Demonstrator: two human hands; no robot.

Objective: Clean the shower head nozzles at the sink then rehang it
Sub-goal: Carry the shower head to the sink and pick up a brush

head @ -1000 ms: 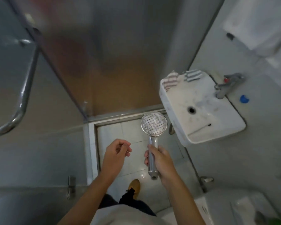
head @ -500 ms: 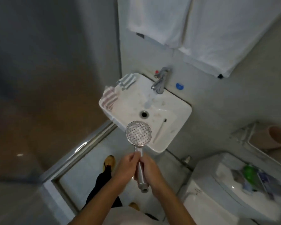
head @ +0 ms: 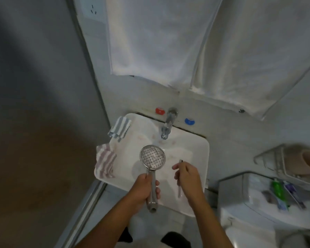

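Head view, from left to right: two striped cloths (head: 113,145) lie on the sink's (head: 203,158) left rim. Next, the left hand (head: 143,188) has its fingers wrapped around the shower head (head: 152,157) handle, nozzle face up over the basin below the faucet (head: 166,126). Half a second ago both hands shared that handle; the right hand (head: 187,176) has since let go and now pinches a thin brush-like tool (head: 179,178) off the sink's front. That suggests nozzle scrubbing is about to begin; rehanging comes later.
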